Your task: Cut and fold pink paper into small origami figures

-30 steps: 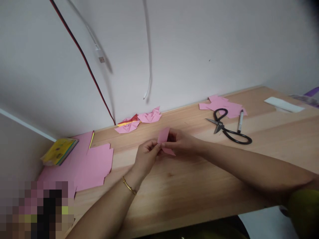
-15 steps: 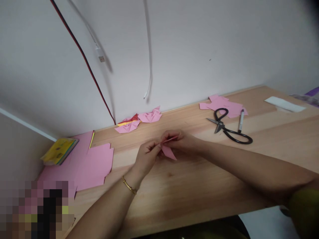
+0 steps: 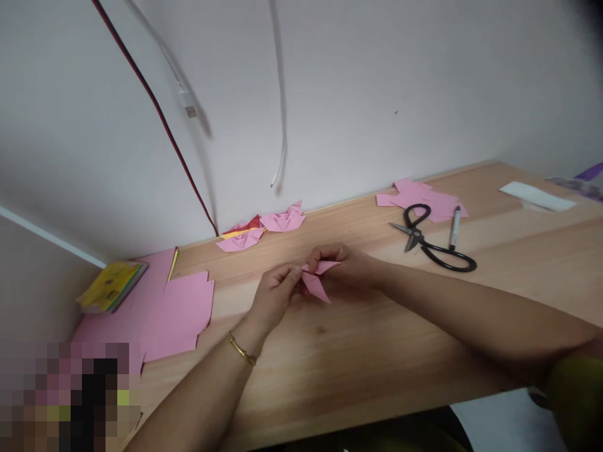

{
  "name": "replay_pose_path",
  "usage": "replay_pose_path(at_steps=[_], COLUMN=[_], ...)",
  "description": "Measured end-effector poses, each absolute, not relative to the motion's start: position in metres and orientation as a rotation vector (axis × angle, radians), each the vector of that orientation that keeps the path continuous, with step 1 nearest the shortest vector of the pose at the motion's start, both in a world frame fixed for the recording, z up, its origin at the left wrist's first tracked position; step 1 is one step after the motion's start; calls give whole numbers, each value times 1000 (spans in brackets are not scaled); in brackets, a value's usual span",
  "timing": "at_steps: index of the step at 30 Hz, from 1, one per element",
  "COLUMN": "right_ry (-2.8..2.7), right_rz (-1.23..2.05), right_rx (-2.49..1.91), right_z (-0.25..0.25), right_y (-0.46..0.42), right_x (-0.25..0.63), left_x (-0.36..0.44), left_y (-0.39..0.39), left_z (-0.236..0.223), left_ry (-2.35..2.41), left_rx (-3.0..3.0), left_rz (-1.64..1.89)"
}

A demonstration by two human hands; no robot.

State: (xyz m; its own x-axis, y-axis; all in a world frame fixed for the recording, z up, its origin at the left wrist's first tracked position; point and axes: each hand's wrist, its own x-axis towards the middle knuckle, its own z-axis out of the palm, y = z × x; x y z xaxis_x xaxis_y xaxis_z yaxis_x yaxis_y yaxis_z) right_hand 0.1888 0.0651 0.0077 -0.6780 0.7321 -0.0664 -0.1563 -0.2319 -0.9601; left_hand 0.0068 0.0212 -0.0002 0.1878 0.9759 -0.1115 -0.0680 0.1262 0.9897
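A small folded piece of pink paper (image 3: 315,287) is held above the wooden table between my two hands. My left hand (image 3: 276,294) pinches its left end between thumb and fingers. On the other side, my right hand (image 3: 346,267) grips the upper part, its fingers curled behind the paper. Two pointed flaps stand apart, one toward the right hand and one hanging down toward me. The fingertips behind the paper are partly hidden.
Folded pink paper shapes (image 3: 282,220) lie along the wall. Black-handled scissors (image 3: 417,235), a marker (image 3: 455,227) and pink paper pieces (image 3: 438,204) are at the right. Large pink sheets (image 3: 179,314) and a yellow packet (image 3: 113,285) occupy the left. A white strip (image 3: 537,196) lies far right.
The upper flap of the pink paper has turned so more of its face shows, and the two flaps look more spread. Both hands keep their hold, having shifted only slightly.
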Motion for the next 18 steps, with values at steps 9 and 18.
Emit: replay_pose_path(at_steps=[9,18], right_ry=[-1749,-1468], right_rz=[1759,1833], right_rx=[-611,-853], right_z=[8,6], right_y=[70,78], right_x=[192,191], left_x=[9,5], left_y=[21,21], left_z=[8,8], left_ry=[1240,1315], left_rx=[1263,1349], left_rz=[1006,1067])
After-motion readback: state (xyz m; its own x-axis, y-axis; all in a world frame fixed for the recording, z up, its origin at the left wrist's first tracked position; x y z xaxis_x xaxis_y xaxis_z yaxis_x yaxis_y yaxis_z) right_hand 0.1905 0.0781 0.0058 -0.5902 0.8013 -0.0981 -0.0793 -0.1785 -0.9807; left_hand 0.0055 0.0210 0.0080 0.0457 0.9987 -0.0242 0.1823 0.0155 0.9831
